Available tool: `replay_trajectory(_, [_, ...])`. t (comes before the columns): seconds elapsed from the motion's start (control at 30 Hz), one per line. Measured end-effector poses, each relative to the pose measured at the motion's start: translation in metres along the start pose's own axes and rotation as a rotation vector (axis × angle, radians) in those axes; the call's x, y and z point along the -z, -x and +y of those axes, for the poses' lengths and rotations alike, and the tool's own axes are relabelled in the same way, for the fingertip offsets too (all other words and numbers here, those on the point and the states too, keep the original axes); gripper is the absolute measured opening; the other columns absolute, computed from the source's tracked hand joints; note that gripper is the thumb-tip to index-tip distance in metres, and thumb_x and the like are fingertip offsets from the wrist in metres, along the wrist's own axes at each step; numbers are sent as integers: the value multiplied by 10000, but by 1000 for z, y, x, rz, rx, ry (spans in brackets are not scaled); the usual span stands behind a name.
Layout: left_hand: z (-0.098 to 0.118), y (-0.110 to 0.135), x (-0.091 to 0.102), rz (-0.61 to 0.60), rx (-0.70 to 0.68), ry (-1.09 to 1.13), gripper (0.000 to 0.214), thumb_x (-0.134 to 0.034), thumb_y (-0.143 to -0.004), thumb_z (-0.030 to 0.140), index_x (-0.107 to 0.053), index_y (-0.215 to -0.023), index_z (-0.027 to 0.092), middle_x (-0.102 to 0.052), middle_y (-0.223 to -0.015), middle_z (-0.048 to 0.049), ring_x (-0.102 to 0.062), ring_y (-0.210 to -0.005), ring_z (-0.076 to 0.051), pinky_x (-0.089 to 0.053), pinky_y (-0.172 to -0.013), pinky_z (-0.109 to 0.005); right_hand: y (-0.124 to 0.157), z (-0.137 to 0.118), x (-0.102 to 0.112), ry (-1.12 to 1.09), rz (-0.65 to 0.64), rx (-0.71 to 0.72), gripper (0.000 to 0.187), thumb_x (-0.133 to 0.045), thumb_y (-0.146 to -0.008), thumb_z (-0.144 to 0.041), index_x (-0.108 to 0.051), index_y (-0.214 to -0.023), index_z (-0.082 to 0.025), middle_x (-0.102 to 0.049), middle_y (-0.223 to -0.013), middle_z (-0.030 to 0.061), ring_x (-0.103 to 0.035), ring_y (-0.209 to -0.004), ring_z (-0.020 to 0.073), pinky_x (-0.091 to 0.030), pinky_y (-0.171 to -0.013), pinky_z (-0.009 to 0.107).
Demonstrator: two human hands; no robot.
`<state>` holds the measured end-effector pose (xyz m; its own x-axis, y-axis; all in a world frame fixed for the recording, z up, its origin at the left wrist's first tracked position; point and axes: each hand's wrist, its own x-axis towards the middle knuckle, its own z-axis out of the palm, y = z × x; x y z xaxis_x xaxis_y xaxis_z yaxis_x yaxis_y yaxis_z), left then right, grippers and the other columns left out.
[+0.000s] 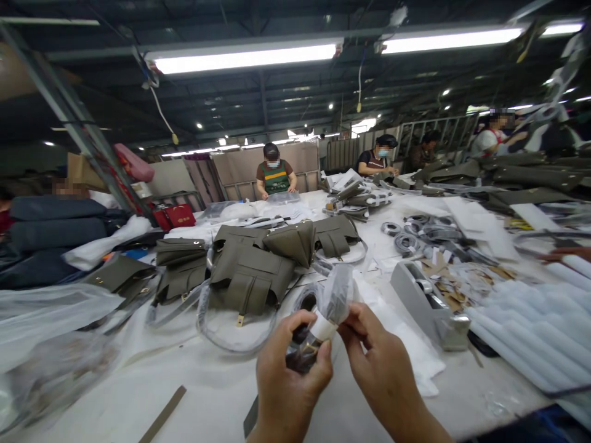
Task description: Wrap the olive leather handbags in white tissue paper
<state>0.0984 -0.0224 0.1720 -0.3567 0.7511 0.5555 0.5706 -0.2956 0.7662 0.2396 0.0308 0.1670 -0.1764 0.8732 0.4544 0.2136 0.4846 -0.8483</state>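
Observation:
My left hand (293, 369) is closed around a coiled bag strap (335, 295) in clear plastic, with a white paper band (322, 327) around its middle. Fingers of my right hand (378, 357) pinch the right side of the same bundle, near the band. Metal hardware glints at the lower end of the coil, by my left thumb. Just beyond my hands lies an olive handbag (252, 271) with a gold clasp, its plastic-wrapped strap (231, 347) looping onto the white table. A flat olive strip (162, 413) rests at the front left.
A grey tape dispenser (427, 307) stands right of my hands, beside white foam sheets (521, 326). Several coiled straps (409, 243) lie behind it. Clear plastic bags (55, 375) cover the left. Co-workers sit across the table, one in a green apron (276, 177).

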Motion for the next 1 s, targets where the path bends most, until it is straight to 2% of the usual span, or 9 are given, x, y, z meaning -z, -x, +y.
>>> replay_trajectory(0.13, [6,2,-6,9,-27,94,283,-658,-731,200,-646,-1008,258,-704,-931,9,-662,-838,-164,-531,-781,-262,1,14,4,10,13,-59,254,-617,-866,-407,-621,-1086,-280,-769,-995,49,-734,-897,266,-578,-762,321])
replay_trajectory(0.33, [8,5,-13,26,-77,219,350,-710,-619,178,-674,-960,253,-718,-907,-6,-651,-790,-186,-533,-733,-288,-4,37,12,169,31,-177,439,-692,-708,-614,-658,-1005,-292,-770,-831,58,-728,-700,313,-518,-491,325])
replay_trajectory(0.43, [11,3,-8,32,-31,228,340,-723,-632,173,-681,-963,240,-711,-869,-10,-636,-749,-179,-527,-717,-292,-7,40,15,66,-11,-179,470,-699,-689,-625,-687,-1034,-306,-774,-902,76,-731,-812,347,-561,-553,358])
replay_trajectory(0.57, [13,-2,-2,26,-22,202,297,-728,-696,197,-672,-985,231,-709,-915,-26,-648,-808,-186,-536,-762,-298,-1,36,12,-356,-158,-281,546,-714,-745,-571,-623,-1211,-303,-734,-1125,117,-705,-984,348,-611,-737,394])
replay_trajectory(0.63, [11,-2,-4,22,-82,164,288,-733,-717,203,-662,-995,234,-712,-949,-34,-660,-858,-197,-545,-813,-315,2,30,7,-478,-165,-334,546,-704,-790,-536,-579,-1261,-290,-701,-1192,134,-683,-1042,339,-605,-806,406])
replay_trajectory(0.73, [7,3,-7,8,-164,102,319,-729,-744,203,-635,-1047,241,-717,-988,-38,-674,-907,-198,-553,-849,-316,4,14,-1,-562,-122,-355,495,-723,-816,-465,-568,-1234,-250,-684,-1199,137,-666,-1064,311,-579,-879,405])
replay_trajectory(0.87, [0,10,1,-99,-181,-56,313,-693,-833,283,-632,-1139,264,-715,-1081,-48,-671,-1008,-213,-542,-905,-320,-1,1,-7,-632,-95,-321,403,-695,-857,-451,-564,-1165,-228,-696,-1130,88,-664,-1020,241,-549,-903,354])
replay_trajectory(1.0, [-14,9,13,-128,-97,-81,334,-585,-905,402,-642,-1210,278,-675,-1224,-64,-623,-1146,-267,-506,-989,-377,-8,13,8,-593,-272,-229,480,-658,-867,-530,-567,-1223,-221,-723,-1017,64,-685,-939,208,-548,-878,355])
